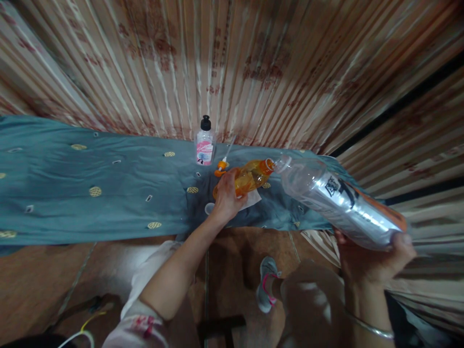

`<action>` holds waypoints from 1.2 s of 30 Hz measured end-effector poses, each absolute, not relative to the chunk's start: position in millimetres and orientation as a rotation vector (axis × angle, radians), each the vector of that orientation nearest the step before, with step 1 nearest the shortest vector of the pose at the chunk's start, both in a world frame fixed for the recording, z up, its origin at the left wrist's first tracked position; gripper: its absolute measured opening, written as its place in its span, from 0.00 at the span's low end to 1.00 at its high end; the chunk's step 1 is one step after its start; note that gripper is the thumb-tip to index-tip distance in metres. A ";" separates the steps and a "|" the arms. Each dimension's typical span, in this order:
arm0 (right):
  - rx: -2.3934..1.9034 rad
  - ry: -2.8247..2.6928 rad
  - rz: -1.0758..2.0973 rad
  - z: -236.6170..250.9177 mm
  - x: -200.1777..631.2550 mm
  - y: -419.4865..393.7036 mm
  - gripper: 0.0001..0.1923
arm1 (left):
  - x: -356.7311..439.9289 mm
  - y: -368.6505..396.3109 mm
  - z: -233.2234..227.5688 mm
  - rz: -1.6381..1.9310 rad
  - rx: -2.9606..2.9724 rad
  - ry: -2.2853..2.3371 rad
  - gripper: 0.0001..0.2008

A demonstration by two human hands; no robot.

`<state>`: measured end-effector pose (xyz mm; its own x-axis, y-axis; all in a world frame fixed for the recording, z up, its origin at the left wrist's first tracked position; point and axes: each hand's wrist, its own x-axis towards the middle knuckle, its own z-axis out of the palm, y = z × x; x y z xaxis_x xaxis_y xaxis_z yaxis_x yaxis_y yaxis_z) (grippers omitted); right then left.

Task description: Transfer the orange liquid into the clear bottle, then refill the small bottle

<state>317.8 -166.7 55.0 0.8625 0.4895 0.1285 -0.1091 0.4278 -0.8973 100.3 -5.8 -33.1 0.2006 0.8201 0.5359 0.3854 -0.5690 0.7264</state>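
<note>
Your left hand (226, 195) wraps the belly of the small, clear orange plastic bottle (250, 178), fingers pressed around it and tilting it so its open neck points right. It sits just above the teal embroidered cloth (72, 179), over a white paper scrap (253, 199). It looks light and thin-walled, so squeeze gently or the sides may buckle; holding it at mid-body seems sound. Behind it stand a clear pink-labelled bottle with a black cap (205, 142) and an orange pump top (221, 166) lying loose. The large clear plastic bottle with a silver label (340, 200) meets it mouth to mouth. Your right hand (373, 258) cups its base, fingers closed around it; it looks smooth and bulkier, so a slip seems likely.
</note>
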 end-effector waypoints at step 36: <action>-1.071 -0.532 0.297 58.7 312.6 -163.7 0.26 | 100.4 -5.9 -32.9 1.322 2.051 1.132 0.36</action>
<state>312.6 -163.7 58.7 0.8368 0.4780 0.2671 0.0232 0.4564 -0.8895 100.4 -5.9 -32.9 0.2047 0.8242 0.5280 0.3952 -0.5631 0.7258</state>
